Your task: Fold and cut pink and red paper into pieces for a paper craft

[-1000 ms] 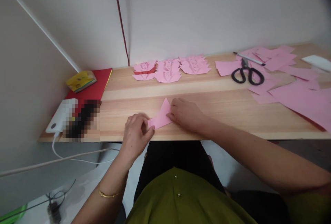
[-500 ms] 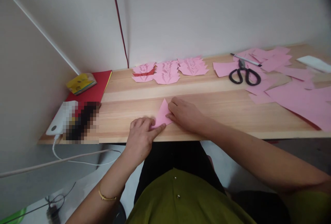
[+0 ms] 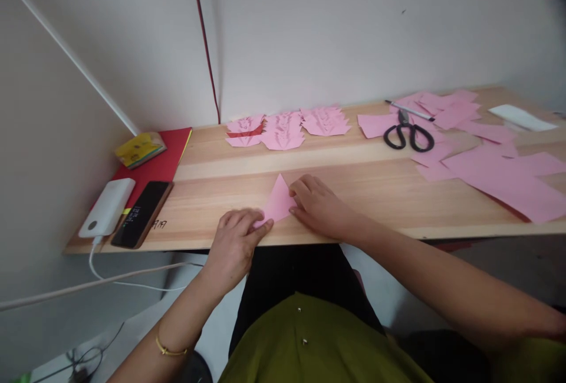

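A folded pink paper (image 3: 279, 201), roughly triangular with its tip toward the wall, lies on the wooden table near the front edge. My left hand (image 3: 236, 241) pinches its lower left corner between thumb and fingers. At the paper's right edge, my right hand (image 3: 316, 206) grips the side with curled fingers and thumb. The fingers cover both lower corners of the paper.
Cut pink papers (image 3: 283, 131) lie by the wall. Black-handled scissors (image 3: 407, 134), a pen (image 3: 411, 111) and loose pink sheets (image 3: 508, 177) are at the right. A phone (image 3: 142, 215), white power bank (image 3: 107, 207), red folder (image 3: 174, 144) and yellow packet (image 3: 140, 149) sit left.
The view has shifted slightly. My left hand has slid a little to the left along the paper's lower edge, and my right hand sits slightly farther right, both still on the paper.
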The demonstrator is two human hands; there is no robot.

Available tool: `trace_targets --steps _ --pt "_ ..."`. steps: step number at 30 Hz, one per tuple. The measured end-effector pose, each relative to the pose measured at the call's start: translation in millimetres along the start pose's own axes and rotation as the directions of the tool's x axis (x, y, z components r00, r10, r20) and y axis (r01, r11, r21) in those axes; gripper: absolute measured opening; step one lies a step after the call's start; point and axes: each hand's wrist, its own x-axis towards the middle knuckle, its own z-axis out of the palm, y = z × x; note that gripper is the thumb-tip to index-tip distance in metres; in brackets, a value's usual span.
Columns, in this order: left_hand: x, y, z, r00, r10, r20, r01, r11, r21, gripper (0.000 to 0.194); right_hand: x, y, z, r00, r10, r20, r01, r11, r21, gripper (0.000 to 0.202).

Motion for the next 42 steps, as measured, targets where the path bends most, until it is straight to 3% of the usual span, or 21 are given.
trace_targets --steps 10,15,19,21,23,25,28,33,38,42 --pt "-20.4 2.8 -7.7 1.0 0.01 0.01 -0.009 0.994 -0.106 0.056 -3.5 3.8 -5.8 1.0 -0.006 0.0 0.006 0.998 0.067 0.01" --pt "-19.5 5.2 -15.4 0.998 -0.054 -0.019 0.052 0.992 -0.115 0.034 7.3 7.0 -24.2 0.994 0.022 0.11 -0.033 0.995 0.099 0.008" --pt "-4.0 9.0 -18.9 0.997 -0.07 -0.037 0.066 0.994 -0.089 0.018 23.3 -4.2 -35.2 0.992 0.075 0.104 -0.083 0.993 0.081 0.026" --pt "5.2 10.4 -17.8 0.997 -0.064 -0.031 0.061 0.995 -0.082 0.015 24.5 -15.3 -29.0 0.993 -0.059 0.104 0.054 0.997 0.048 0.038" --pt "11.4 10.3 -15.1 0.999 -0.043 -0.021 0.042 0.997 -0.065 0.016 20.0 -23.0 -16.5 0.952 -0.244 0.186 0.243 0.97 0.028 0.065" --pt "13.1 8.7 -12.4 1.0 -0.015 -0.011 0.015 0.999 -0.038 0.017 14.0 -22.8 -4.2 0.91 -0.315 0.27 0.318 0.947 0.034 0.085" --pt "11.4 4.6 -11.6 1.0 0.013 -0.01 -0.013 1.0 -0.002 0.017 12.2 -8.9 1.3 0.901 -0.299 0.313 0.309 0.951 0.019 0.093" --pt "23.5 -3.0 -17.3 1.0 0.008 -0.013 -0.008 1.0 0.029 0.018 34.5 15.4 -15.1 0.916 -0.21 0.342 0.232 0.972 -0.024 0.092" --pt "63.9 -14.1 -19.0 0.991 -0.106 0.077 0.096 0.988 0.124 0.021 57.0 23.9 -21.9 0.945 -0.206 0.253 0.209 0.978 0.018 0.071" --pt "99.6 -20.0 -23.5 0.95 -0.276 0.148 0.259 0.958 0.127 0.007 66.2 41.1 -35.5 0.997 -0.078 -0.023 0.08 0.989 0.126 0.044"
